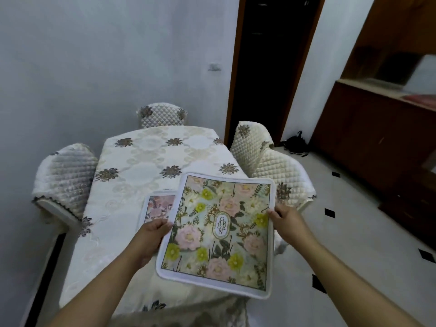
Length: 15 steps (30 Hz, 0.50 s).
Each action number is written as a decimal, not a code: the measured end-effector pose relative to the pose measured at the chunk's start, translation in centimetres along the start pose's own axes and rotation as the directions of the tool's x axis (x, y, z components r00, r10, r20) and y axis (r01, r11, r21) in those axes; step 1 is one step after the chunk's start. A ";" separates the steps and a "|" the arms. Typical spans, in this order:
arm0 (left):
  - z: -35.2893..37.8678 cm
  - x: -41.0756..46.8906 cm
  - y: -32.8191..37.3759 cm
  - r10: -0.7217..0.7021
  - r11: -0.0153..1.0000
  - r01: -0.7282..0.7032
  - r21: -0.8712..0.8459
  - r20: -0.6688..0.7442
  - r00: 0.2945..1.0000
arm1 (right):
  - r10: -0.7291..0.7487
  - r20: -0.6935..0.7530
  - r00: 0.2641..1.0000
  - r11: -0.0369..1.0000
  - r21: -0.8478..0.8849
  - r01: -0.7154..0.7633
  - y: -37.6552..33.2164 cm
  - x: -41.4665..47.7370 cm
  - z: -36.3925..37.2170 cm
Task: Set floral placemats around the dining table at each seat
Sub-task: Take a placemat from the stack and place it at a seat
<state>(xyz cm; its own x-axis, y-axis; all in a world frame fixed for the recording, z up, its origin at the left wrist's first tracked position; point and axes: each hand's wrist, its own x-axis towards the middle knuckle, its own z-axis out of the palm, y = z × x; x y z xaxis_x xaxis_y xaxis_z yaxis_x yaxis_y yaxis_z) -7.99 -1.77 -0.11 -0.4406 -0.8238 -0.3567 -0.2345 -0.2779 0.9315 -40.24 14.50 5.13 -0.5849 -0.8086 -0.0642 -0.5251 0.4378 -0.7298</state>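
Note:
I hold a floral placemat [219, 234] with a white border and a "GARDEN" oval label in both hands, lifted above the near right part of the dining table [151, 166]. My left hand [151, 234] grips its left edge and my right hand [286, 219] grips its right edge. A second floral placemat [157, 206] lies on the cream tablecloth behind the held one; the held mat and my left hand hide most of it.
Three chairs with quilted covers stand around the table: one at the left [63, 180], one at the far end [161, 114], one at the right [266, 156]. A dark doorway [271, 67] and a wooden cabinet [382, 128] are at the right, with tiled floor [342, 232] between.

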 end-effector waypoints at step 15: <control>25.7 -8.5 1.4 -0.088 0.987 0.087 -0.136 -0.002 0.996 | 0.173 0.014 0.985 0.956 0.239 -0.171 19.9 -6.5 -16.5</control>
<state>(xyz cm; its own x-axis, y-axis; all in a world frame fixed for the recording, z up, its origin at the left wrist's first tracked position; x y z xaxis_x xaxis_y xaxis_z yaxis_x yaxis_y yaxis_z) -26.80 17.55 2.42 -0.4169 -0.7971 -0.4369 -0.1520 -0.4127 0.8981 -57.09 34.96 2.30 -0.6585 -0.7258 -0.1989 -0.2537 0.4629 -0.8493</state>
